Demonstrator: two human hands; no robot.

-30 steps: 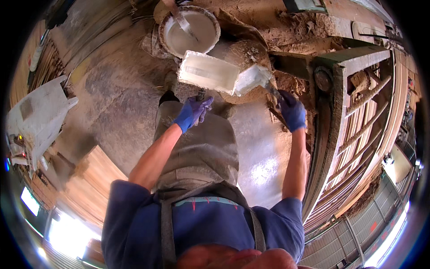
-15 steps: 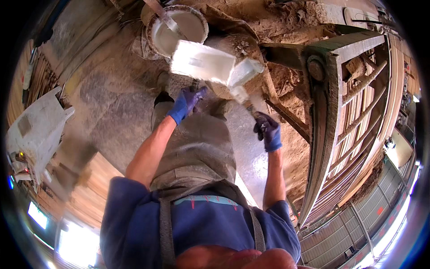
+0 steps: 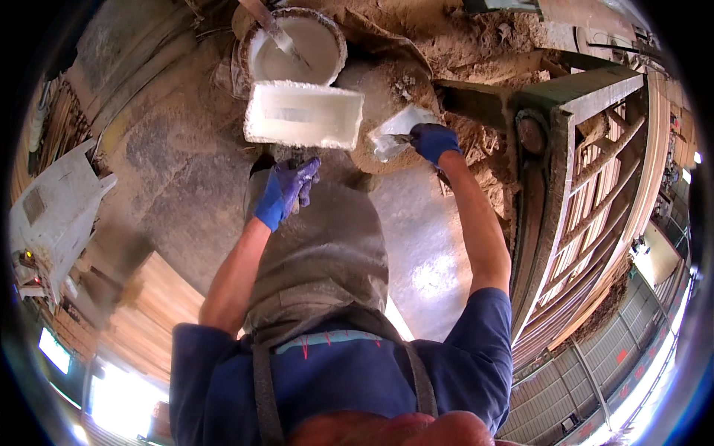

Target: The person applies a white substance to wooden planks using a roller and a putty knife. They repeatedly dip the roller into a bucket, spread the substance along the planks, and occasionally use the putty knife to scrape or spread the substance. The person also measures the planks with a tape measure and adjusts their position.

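My left hand [image 3: 286,190], in a blue and purple glove, is closed around the short handle of a rectangular box-like pan [image 3: 303,114]. White material coats this pan inside and along its rough rim. My right hand [image 3: 435,143], gloved alike, grips a brush-like tool [image 3: 402,139] by its handle. Its working end is hard to separate from a white, wet-looking piece [image 3: 411,119] just left of the hand. Beyond the pan stands a round bucket [image 3: 327,56] of whitish liquid, its rim crusted. A flat stick or paddle [image 3: 274,28] leans in the bucket.
To the right rises a metal frame [image 3: 550,215] with crossbars and stacked wood strips behind it. Brown dust or shavings [image 3: 483,44] lie along the far side. Pale boards [image 3: 156,297] are at lower left, beneath a worn grey panel [image 3: 56,212].
The pan has moved left and now sits level, with my left hand following. My right hand has gone up and forward, taking the brush-like tool to the white piece.
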